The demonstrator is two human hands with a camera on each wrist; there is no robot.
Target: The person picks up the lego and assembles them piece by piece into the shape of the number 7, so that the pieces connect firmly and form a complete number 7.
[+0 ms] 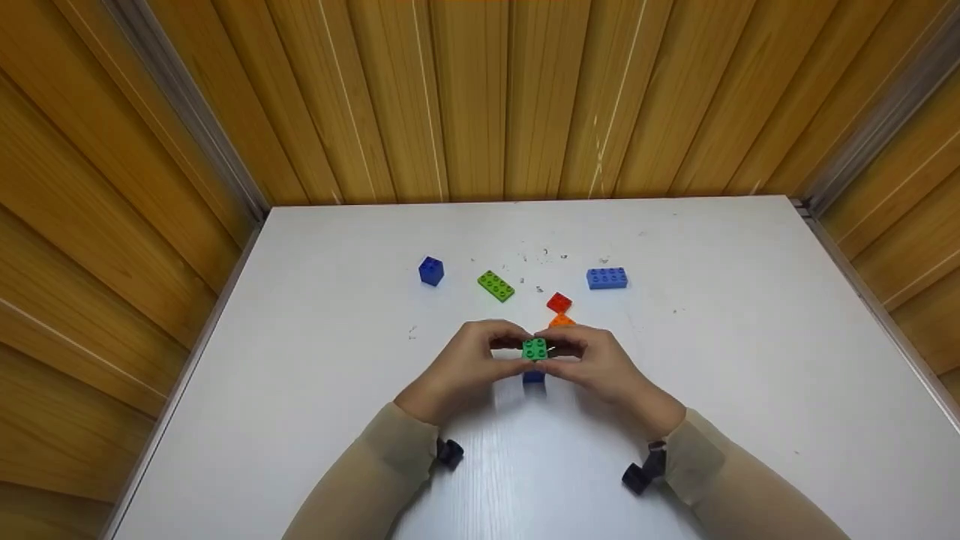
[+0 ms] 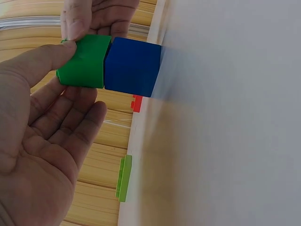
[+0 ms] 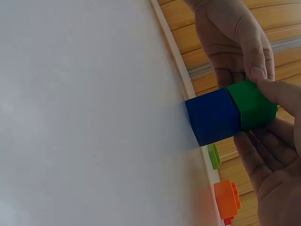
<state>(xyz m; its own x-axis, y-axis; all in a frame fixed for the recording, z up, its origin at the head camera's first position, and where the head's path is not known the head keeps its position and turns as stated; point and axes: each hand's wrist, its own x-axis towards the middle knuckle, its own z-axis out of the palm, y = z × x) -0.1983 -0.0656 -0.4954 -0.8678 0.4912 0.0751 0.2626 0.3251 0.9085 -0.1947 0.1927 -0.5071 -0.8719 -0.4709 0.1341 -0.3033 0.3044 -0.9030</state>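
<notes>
Both hands meet near the middle of the white table. Between thumb and fingers, my left hand (image 1: 469, 364) and my right hand (image 1: 604, 364) grip a small green toy brick (image 1: 535, 349) from opposite sides, its four studs facing up. Directly beneath it stands a dark blue brick (image 2: 133, 67) of similar width, which rests on the tabletop. A thin dark seam shows between the green and blue bricks in both wrist views, with the green one slightly tilted. The fingers stay on the green brick, above most of the blue one.
Just beyond the hands lie an orange brick (image 1: 562, 320) and a red brick (image 1: 559, 303). Farther back are a lime green brick (image 1: 496, 286), another dark blue brick (image 1: 431, 271) and a lighter blue brick (image 1: 607, 278). Wood-patterned walls (image 1: 480, 105) border the white table (image 1: 337, 255).
</notes>
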